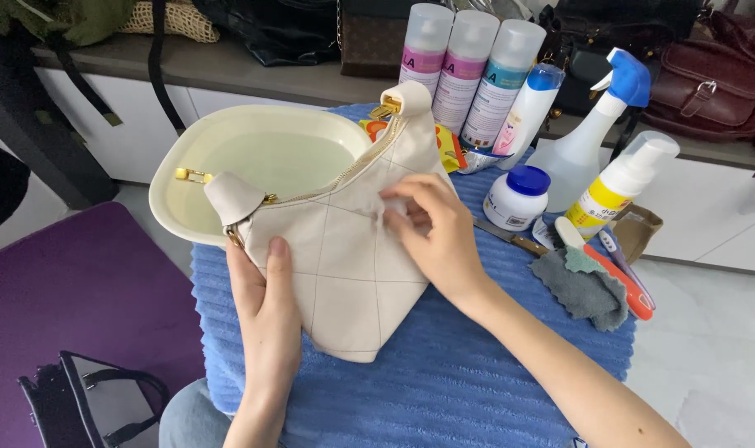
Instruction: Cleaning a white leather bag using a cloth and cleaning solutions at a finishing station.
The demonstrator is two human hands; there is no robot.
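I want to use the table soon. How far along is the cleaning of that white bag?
Set out already: a basin of water, spray bottles, a jar and a grey cloth on the blue towel. In hand: the left hand steadies the cream bag while the right hand presses something small and white on its front. How much is left cannot be told; the other side is hidden.

1 cream handbag [344, 274], 1 basin [253, 158], 3 tall spray cans [468, 66], 2 trigger spray bottles [593, 133], 1 small jar [518, 197], 1 grey cloth [580, 286], perhaps 2 brushes [609, 265].
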